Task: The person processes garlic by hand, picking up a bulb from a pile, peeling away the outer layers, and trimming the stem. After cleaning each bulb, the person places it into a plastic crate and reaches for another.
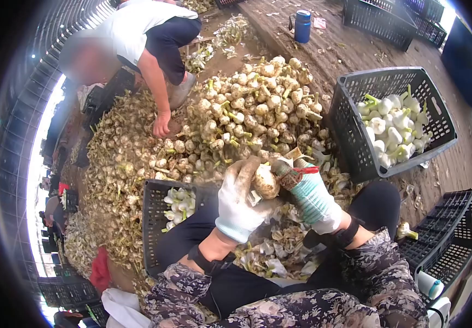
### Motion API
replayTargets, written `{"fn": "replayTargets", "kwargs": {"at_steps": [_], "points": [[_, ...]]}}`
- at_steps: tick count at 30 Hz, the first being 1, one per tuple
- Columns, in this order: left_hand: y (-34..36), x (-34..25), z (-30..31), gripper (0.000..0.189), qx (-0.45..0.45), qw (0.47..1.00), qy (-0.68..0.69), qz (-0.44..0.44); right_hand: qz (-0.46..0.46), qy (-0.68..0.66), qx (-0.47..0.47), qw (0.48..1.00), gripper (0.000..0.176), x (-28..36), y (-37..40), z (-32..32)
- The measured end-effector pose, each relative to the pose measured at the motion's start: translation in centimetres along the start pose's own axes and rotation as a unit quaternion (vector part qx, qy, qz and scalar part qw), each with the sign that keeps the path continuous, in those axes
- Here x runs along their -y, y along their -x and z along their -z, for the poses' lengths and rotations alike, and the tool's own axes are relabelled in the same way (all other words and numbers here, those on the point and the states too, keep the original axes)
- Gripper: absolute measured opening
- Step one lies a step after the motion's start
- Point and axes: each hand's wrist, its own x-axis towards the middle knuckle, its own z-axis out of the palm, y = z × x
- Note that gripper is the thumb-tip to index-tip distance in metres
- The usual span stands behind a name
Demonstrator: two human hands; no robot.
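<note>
My left hand (239,199), in a dirt-stained white glove, grips a garlic bulb (266,182) with soil-brown outer skin. Right beside the bulb is my right hand (313,195), in a mint and white glove with brown wrapping and a red tie around the fingers. Its fingers are closed against the bulb's side, and what lies inside them is hidden. Papery garlic skin (294,154) shows by those fingertips. Beyond both hands rises a large heap of unpeeled garlic bulbs (258,104). Loose skins (277,249) cover the ground between my legs.
A black crate (350,158) of cleaned white garlic stands at right, with a smaller crate (149,218) of garlic by my left knee. Another black crate (449,235) lies at lower right. A co-worker (156,60) bends over the heap, upper left. A blue bottle (302,27) stands behind.
</note>
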Motion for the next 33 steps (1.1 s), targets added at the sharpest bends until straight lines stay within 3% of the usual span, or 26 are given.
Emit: {"fn": "replayTargets", "kwargs": {"at_steps": [1, 3, 5, 6, 11, 12, 13, 14, 15, 17, 18, 19, 21, 22, 23, 25, 26, 27, 29, 30, 31, 32, 33], "points": [[0.1, 0.1, 0.0, 0.081, 0.001, 1.0, 0.001, 0.002, 0.007, 0.09, 0.009, 0.996, 0.021, 0.4, -0.2, 0.2], [0.3, 0.4, 0.2, 0.081, -0.004, 0.999, 0.046, 0.019, -0.019, 0.077, 0.005, 0.997, 0.027, 1.2, -0.2, 0.6], [0.1, 0.3, 0.4, 0.075, -0.01, 0.999, 0.042, 0.007, -0.032, 0.106, 0.088, 0.99, 0.026, 1.7, 0.1, 1.1], [0.0, 0.1, 0.5, 0.076, -0.01, 0.999, 0.032, -0.014, 0.007, 0.136, 0.078, 0.988, 0.022, 1.6, 0.2, 1.2], [0.0, -0.3, 0.4, 0.07, -0.007, 0.998, -0.002, -0.063, -0.042, 0.006, 0.014, 0.999, 0.016, 0.2, 0.1, 1.5], [0.0, -0.7, 0.4, 0.064, 0.008, 0.987, 0.139, 0.077, -0.011, 0.029, -0.003, 1.0, 0.013, -0.5, -0.1, 1.3], [0.0, -0.9, 0.4, 0.059, 0.022, 0.938, 0.273, 0.213, 0.021, 0.051, -0.019, 0.998, 0.013, -1.0, -0.2, 1.2], [0.6, 0.3, 0.3, 0.055, 0.064, 0.854, 0.42, 0.3, 0.074, 0.186, -0.034, 0.979, 0.013, -1.1, -0.4, 0.9], [0.9, 0.7, 0.2, 0.055, 0.065, 0.855, 0.418, 0.298, 0.076, 0.185, -0.034, 0.979, 0.013, -1.0, -0.3, 0.9], [1.1, 1.4, 0.4, 0.058, 0.075, 0.744, 0.55, 0.373, -0.015, 0.144, 0.022, 0.989, 0.015, -0.6, 0.1, 1.4], [1.0, 1.4, 0.5, 0.06, 0.082, 0.737, 0.555, 0.378, -0.014, 0.058, 0.087, 0.994, 0.017, -2.6, -0.7, 3.1], [1.2, 1.8, 0.1, 0.06, 0.079, 0.736, 0.556, 0.379, -0.016, 0.06, 0.088, 0.994, 0.017, -2.2, -0.8, 3.0], [1.9, 2.5, -0.9, 0.059, 0.12, 0.834, 0.412, 0.346, 0.001, 0.158, 0.062, 0.985, 0.018, -1.2, -0.7, 2.7], [1.6, 2.1, -0.6, 0.058, 0.131, 0.943, 0.197, 0.236, 0.05, 0.15, 0.016, 0.987, 0.016, -1.5, -0.8, 2.3], [1.6, 2.1, -0.6, 0.058, 0.13, 0.943, 0.197, 0.235, 0.05, 0.151, 0.016, 0.987, 0.016, -1.3, -0.6, 2.1], [1.9, 2.3, -0.8, 0.056, 0.109, 0.899, 0.294, 0.306, 0.138, 0.24, -0.024, 0.961, 0.015, -0.5, 0.2, 1.5], [2.2, 2.6, -1.3, 0.053, 0.057, 0.896, 0.337, 0.285, 0.025, 0.105, 0.0, 0.994, 0.014, -0.8, 0.2, 2.1], [2.4, 2.8, -1.2, 0.053, 0.057, 0.895, 0.337, 0.286, 0.024, 0.105, 0.0, 0.994, 0.014, -0.8, 0.2, 2.3], [2.1, 2.6, -0.7, 0.052, 0.025, 0.738, 0.562, 0.373, 0.05, 0.08, 0.025, 0.995, 0.013, -0.6, 0.2, 2.5], [1.9, 2.2, -0.5, 0.056, 0.003, 0.699, 0.607, 0.377, 0.061, 0.08, 0.05, 0.994, 0.014, -0.4, 0.5, 2.5], [1.9, 2.1, -0.8, 0.056, 0.002, 0.699, 0.607, 0.378, 0.06, 0.08, 0.051, 0.994, 0.014, -0.4, 0.6, 2.5], [1.8, 2.0, -1.2, 0.059, 0.019, 0.867, 0.416, 0.273, 0.027, 0.075, 0.045, 0.996, 0.013, -0.5, 0.7, 2.4], [1.8, 2.1, -1.5, 0.063, 0.037, 0.969, 0.193, 0.147, -0.006, 0.069, 0.038, 0.997, 0.012, -0.6, 0.8, 2.3]]}}
